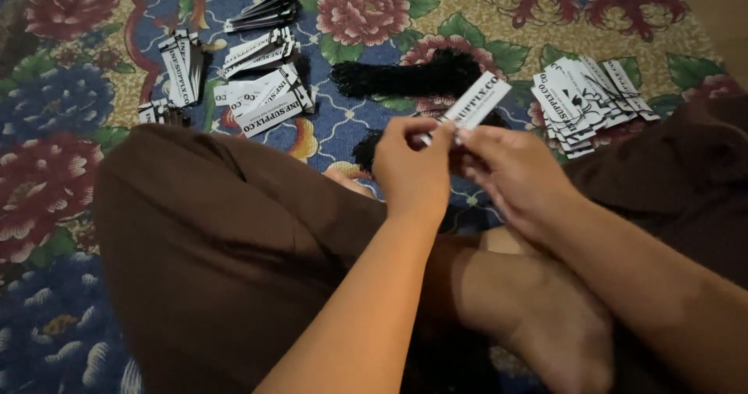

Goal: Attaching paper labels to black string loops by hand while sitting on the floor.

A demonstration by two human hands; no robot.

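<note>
Head view. I see both hands pinching one white card tag (473, 104) at its lower end: left hand (413, 168) closed on its near corner, right hand (514, 177) closed just beside it. The tag sits above the brown-clad knee (226, 238), tilted up to the right. I judge it light, thin and stiff enough to crease; edges are the safest hold. Beyond the tag lie a bundle of black strings (405, 78) and a stack of tags (584, 102) on the floral carpet (62, 90).
</note>
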